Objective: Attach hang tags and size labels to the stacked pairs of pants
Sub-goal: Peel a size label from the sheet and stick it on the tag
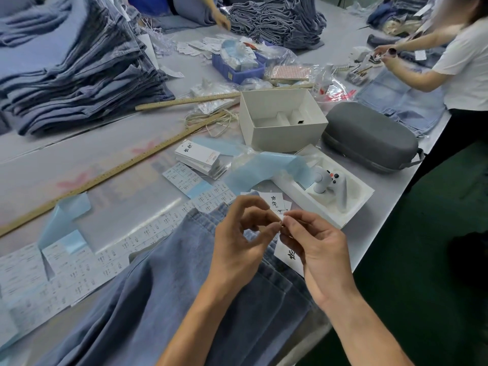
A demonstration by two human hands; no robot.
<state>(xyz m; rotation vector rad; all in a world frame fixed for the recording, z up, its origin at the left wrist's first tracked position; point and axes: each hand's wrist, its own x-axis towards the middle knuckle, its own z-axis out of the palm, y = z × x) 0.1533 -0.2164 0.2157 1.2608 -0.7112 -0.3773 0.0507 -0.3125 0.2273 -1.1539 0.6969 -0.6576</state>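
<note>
Grey table (111, 159) fills most of frame. Tall stack of folded pants (79, 75) at upper left; a second stack of pants (163, 281) lies at lower centre under both hands. Grey zip case (369, 141) right of centre, open white box (280, 120) beside it. 2 wooden rulers (105, 177) cross the middle. Label sheets (79, 262) spread at lower left; hang tag bundle (198, 157) at centre. Left hand (237, 249): thumb and forefinger curled, tips pinched together. Right hand (314, 247): same pinch, tips meeting the left's. The pinched item is too small to identify. One hang tag (289, 256) hangs just below the right hand.
</note>
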